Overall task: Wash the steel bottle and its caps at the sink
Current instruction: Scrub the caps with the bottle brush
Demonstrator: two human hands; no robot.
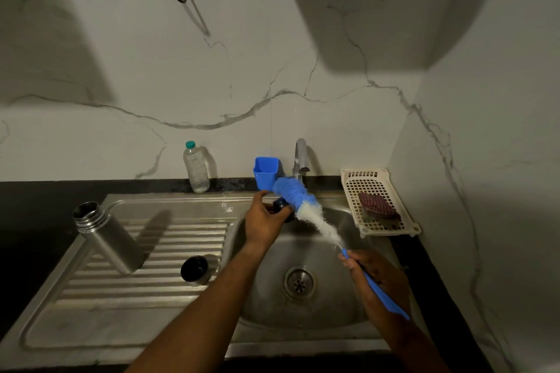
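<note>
Two hands work over the basin of the sink point(266, 309) in the head view. The left hand point(263, 221) curls its fingers round a small dark cap point(279, 205) and holds it just below the tap point(300, 157), probably so that drips fall into the basin. The right hand point(383, 278) grips the blue handle of a bottle brush point(298, 198), whose blue and white bristles lie against the cap, apparently scrubbing it. Whether water is running cannot be told.

The steel bottle point(106, 236) stands open on the ribbed drainboard point(121, 306), well left of the basin, likely parked there for its turn. It is plain brushed metal with a threaded neck. A second cap point(195, 269), dark inside and open side up, sits on the drainboard between the bottle and the basin.
</note>
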